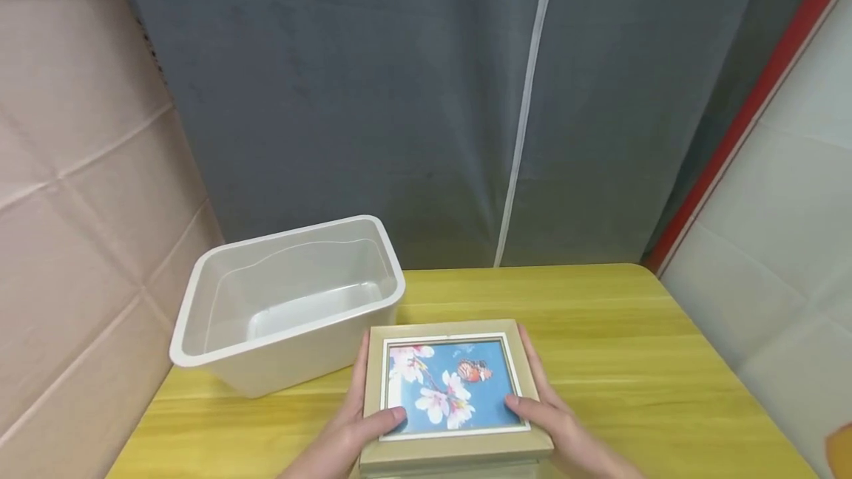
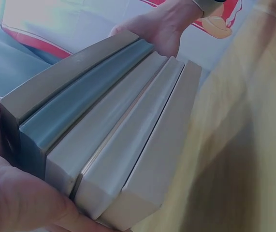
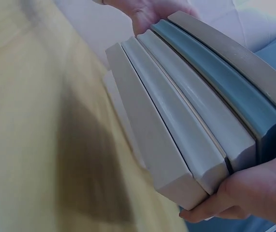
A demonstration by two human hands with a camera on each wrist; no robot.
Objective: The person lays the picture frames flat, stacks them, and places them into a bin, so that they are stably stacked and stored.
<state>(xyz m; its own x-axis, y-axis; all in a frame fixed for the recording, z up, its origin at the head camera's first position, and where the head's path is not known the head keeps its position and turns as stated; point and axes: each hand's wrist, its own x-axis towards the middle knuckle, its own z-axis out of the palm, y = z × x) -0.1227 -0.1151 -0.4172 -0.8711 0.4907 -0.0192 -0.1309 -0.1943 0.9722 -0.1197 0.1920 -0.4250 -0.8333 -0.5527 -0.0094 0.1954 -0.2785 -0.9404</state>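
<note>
Both hands hold a stack of several picture frames between them, above the near edge of the table. The top picture frame (image 1: 452, 449) is beige with a white inner border, and its blue picture shows pink-white blossoms and a butterfly. My left hand (image 1: 349, 420) grips the stack's left side, thumb over the picture. On the opposite side, my right hand (image 1: 555, 416) does the same. Seen edge-on in the left wrist view, a teal frame (image 2: 84, 94) lies under the top one, with paler frames (image 2: 128, 145) below it.
A pale grey plastic bin (image 1: 313, 350) stands on the left of the yellow wood-grain table (image 1: 599, 346), just beyond my left hand. Grey curtain (image 1: 346, 109) hangs behind the table. Light padded panels (image 1: 73, 205) flank both sides.
</note>
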